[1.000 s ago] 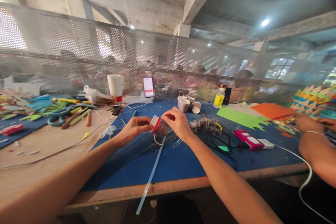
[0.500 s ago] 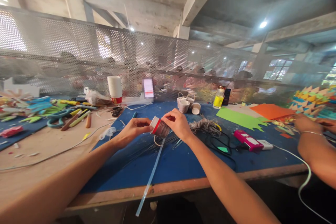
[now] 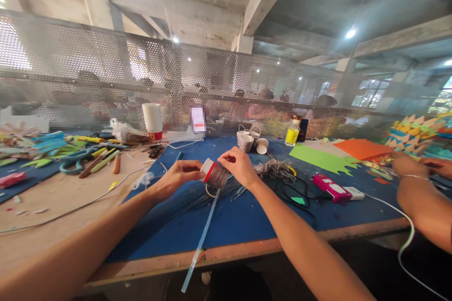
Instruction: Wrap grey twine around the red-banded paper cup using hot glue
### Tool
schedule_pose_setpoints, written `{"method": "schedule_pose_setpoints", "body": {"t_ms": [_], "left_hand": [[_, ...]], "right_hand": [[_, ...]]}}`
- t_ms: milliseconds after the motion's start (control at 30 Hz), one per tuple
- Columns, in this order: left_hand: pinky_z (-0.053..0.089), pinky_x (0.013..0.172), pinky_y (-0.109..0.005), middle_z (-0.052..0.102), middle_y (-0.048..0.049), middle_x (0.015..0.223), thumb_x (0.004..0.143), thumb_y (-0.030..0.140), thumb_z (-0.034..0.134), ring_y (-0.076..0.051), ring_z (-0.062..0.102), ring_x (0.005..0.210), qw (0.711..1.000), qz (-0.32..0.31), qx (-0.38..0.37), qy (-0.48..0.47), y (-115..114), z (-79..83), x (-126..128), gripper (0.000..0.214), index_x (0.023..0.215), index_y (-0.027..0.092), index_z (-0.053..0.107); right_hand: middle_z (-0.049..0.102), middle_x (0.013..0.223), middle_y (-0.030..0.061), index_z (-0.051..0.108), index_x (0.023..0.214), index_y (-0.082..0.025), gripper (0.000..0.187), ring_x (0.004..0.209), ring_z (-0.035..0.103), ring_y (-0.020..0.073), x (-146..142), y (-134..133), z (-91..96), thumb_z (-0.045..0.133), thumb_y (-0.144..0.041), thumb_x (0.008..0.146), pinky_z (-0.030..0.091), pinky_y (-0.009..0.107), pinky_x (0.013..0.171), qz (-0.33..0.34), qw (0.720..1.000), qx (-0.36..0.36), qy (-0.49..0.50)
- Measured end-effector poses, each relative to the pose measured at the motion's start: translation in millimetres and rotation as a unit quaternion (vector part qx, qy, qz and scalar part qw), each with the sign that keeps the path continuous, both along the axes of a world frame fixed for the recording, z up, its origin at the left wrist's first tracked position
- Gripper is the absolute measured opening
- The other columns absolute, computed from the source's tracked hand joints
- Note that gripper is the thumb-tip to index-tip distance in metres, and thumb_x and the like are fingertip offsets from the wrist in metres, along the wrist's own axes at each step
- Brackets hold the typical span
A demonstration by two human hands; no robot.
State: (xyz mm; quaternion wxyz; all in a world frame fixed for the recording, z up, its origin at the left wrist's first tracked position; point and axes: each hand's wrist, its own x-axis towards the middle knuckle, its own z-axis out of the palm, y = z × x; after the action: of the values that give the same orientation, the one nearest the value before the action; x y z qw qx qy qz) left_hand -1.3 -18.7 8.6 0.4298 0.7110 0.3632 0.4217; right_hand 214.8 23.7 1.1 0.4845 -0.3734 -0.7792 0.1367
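A white paper cup with a red band lies tilted between my hands over the blue mat, its lower part wrapped in brown-grey cord. My left hand pinches the cup's white end. At the wrapped end, my right hand is closed with thumb and fingertips together against the cord; a loop hangs under the cup. Below it, a translucent glue stick runs out past the table's front edge. A tangle of the same grey cord rests just right of my right hand.
Behind stand several small cord-wrapped cups, a stack of paper cups, a phone and a yellow-labelled bottle. Scissors and tools lie left. Right are a magenta box, cables, green paper and another person's arm.
The camera view has shifted slightly. Both hands keep their hold on the cup, which has barely turned between them.
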Motion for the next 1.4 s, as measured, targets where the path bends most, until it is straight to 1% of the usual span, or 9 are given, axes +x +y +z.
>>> {"method": "schedule_pose_setpoints", "body": {"t_ms": [233, 500, 633, 733, 867, 933, 1000, 1100, 1400], "left_hand": [[0.042, 0.067, -0.028, 0.063, -0.0025, 0.070, 0.074, 0.032, 0.067, -0.018, 0.052, 0.069, 1.000, -0.003, 0.004, -0.015, 3.9, -5.4, -2.4, 0.014, 0.075, 0.020, 0.073], [0.046, 0.076, -0.031, 0.070, -0.0057, 0.081, 0.073, 0.027, 0.072, -0.018, 0.061, 0.075, 0.990, -0.035, -0.079, -0.115, 3.6, -7.3, -1.6, 0.012, 0.079, 0.017, 0.075], [0.047, 0.076, -0.030, 0.070, -0.0049, 0.078, 0.074, 0.023, 0.073, -0.017, 0.063, 0.074, 0.979, -0.047, -0.111, -0.164, 1.4, -5.1, -0.3, 0.009, 0.080, 0.017, 0.075], [0.048, 0.070, -0.028, 0.069, -0.0035, 0.072, 0.073, 0.023, 0.075, -0.015, 0.062, 0.068, 0.972, -0.035, -0.133, -0.190, 1.7, -3.2, -0.3, 0.007, 0.076, 0.017, 0.074], [0.047, 0.068, -0.024, 0.069, -0.0017, 0.074, 0.070, 0.023, 0.078, -0.011, 0.060, 0.067, 0.968, 0.013, -0.126, -0.217, 10.0, -5.0, -4.8, 0.011, 0.077, 0.017, 0.073], [0.047, 0.072, -0.024, 0.070, -0.0026, 0.081, 0.070, 0.025, 0.079, -0.013, 0.061, 0.073, 0.968, 0.043, -0.102, -0.224, 14.8, -7.4, -7.5, 0.015, 0.081, 0.016, 0.074], [0.047, 0.075, -0.025, 0.070, -0.0032, 0.084, 0.071, 0.027, 0.078, -0.014, 0.062, 0.076, 0.971, 0.056, -0.089, -0.214, 17.5, -9.4, -8.9, 0.017, 0.083, 0.017, 0.074], [0.046, 0.076, -0.025, 0.070, -0.0029, 0.082, 0.070, 0.029, 0.079, -0.014, 0.061, 0.076, 0.977, 0.066, -0.078, -0.186, 17.7, -10.9, -8.3, 0.018, 0.083, 0.017, 0.074], [0.045, 0.079, -0.028, 0.071, -0.0059, 0.090, 0.073, 0.034, 0.075, -0.018, 0.061, 0.086, 0.975, 0.082, -0.067, -0.194, 24.6, -15.7, -13.2, 0.023, 0.089, 0.017, 0.074]], "right_hand": [[0.056, 0.078, 0.0000, 0.072, 0.079, -0.019, 0.013, 0.068, 0.055, 0.0104, 2.5, 6.5, -2.6, 0.067, -0.030, 0.083, 0.043, 0.023, 0.066, -0.009, 1.000, -0.015, 0.000], [0.058, 0.078, 0.0003, 0.073, 0.081, -0.018, 0.014, 0.069, 0.056, 0.0111, 5.9, 12.5, -5.1, 0.068, -0.031, 0.082, 0.043, 0.024, 0.069, -0.008, 0.999, -0.051, -0.003], [0.058, 0.078, 0.0006, 0.074, 0.080, -0.019, 0.016, 0.069, 0.056, 0.0115, 7.3, 17.2, -10.3, 0.067, -0.033, 0.082, 0.042, 0.024, 0.068, -0.029, 0.998, -0.054, -0.016], [0.059, 0.081, 0.0009, 0.073, 0.080, -0.020, 0.014, 0.070, 0.055, 0.0117, 8.9, 19.6, -13.1, 0.066, -0.032, 0.082, 0.043, 0.024, 0.068, -0.057, 0.997, -0.044, -0.027], [0.061, 0.099, 0.0036, 0.069, 0.095, -0.021, 0.017, 0.069, 0.057, 0.0109, 8.7, 17.2, -10.4, 0.061, -0.032, 0.086, 0.046, 0.025, 0.071, -0.094, 0.995, -0.020, 0.018], [0.063, 0.095, 0.0040, 0.065, 0.098, -0.020, 0.026, 0.068, 0.060, 0.0119, 6.8, 13.1, -7.8, 0.052, -0.041, 0.091, 0.048, 0.026, 0.071, -0.054, 0.996, -0.055, 0.045], [0.065, 0.087, 0.0030, 0.063, 0.100, -0.021, 0.037, 0.069, 0.064, 0.0136, 3.9, 8.3, -6.5, 0.043, -0.051, 0.094, 0.049, 0.026, 0.069, 0.024, 0.991, -0.120, 0.059], [0.066, 0.090, 0.0035, 0.058, 0.108, -0.021, 0.044, 0.067, 0.066, 0.0143, -0.6, 3.8, -8.0, 0.047, -0.059, 0.090, 0.049, 0.026, 0.064, 0.099, 0.974, -0.190, 0.074], [0.065, 0.107, 0.0056, 0.053, 0.116, -0.020, 0.048, 0.089, 0.063, 0.0160, -6.7, 0.0, -7.0, 0.068, -0.045, 0.078, 0.050, 0.031, 0.082, 0.094, 0.985, -0.123, 0.080]]}}
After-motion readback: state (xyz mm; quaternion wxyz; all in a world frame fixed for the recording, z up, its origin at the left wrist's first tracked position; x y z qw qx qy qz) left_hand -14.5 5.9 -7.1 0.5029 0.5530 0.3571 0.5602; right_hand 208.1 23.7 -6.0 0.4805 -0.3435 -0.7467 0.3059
